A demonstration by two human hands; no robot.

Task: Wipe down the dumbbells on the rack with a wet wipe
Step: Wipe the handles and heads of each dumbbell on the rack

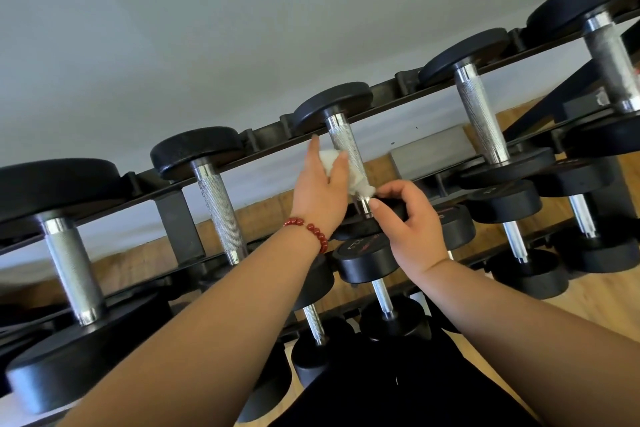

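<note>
A black dumbbell with a knurled steel handle (344,139) lies on the top tier of the rack (266,146), in the middle of the view. My left hand (323,189), with a red bead bracelet at the wrist, holds a white wet wipe (329,159) against the left side of that handle. The wipe wraps down the handle to its near end. My right hand (410,222) grips the rim of the dumbbell's near black head (389,210), thumb on top. The far head (332,104) rests on the back rail.
More dumbbells line the top tier: two to the left (221,208), two to the right (481,118). Smaller dumbbells (367,260) fill the lower tiers beneath my arms. A pale wall (207,28) stands behind the rack and wooden flooring (595,295) shows at the right.
</note>
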